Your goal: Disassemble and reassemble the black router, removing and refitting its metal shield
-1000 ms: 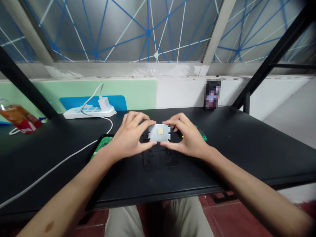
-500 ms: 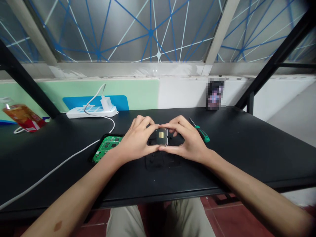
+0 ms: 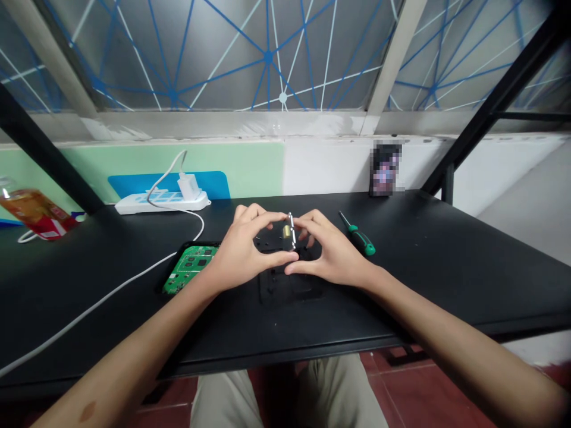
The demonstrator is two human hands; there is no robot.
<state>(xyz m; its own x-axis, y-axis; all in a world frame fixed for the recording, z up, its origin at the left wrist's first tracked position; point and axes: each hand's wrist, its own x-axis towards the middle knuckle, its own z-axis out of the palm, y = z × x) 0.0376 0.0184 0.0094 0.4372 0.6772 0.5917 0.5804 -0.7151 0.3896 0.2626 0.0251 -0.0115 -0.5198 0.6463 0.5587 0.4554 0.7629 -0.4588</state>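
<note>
Between my hands, above the desk, is a small dark flat part (image 3: 286, 242) with a gold-coloured patch and a silvery edge, tilted nearly edge-on to me. My left hand (image 3: 243, 249) pinches it with index finger at the top and thumb at the bottom. On its right side, my right hand (image 3: 334, 246) has bent fingertips against the silvery edge, its thumb just under the left thumb. Beneath them lies a thin black cover (image 3: 307, 292), hard to make out against the desk. Left of my hands, a green circuit board (image 3: 191, 264) sits in a black casing, partly hidden by my left wrist.
A green-and-black screwdriver (image 3: 362, 240) lies right of my hands. Tiny dark bits rest behind the cover. At the back stand a white power strip (image 3: 163, 202) with a plugged-in cable and a blurred phone-like object (image 3: 384, 170). A drink bottle (image 3: 38, 214) leans at left.
The dark part has turned from facing me to nearly edge-on and risen slightly. My right thumb has come away from its lower edge. The whole view has shifted a little.
</note>
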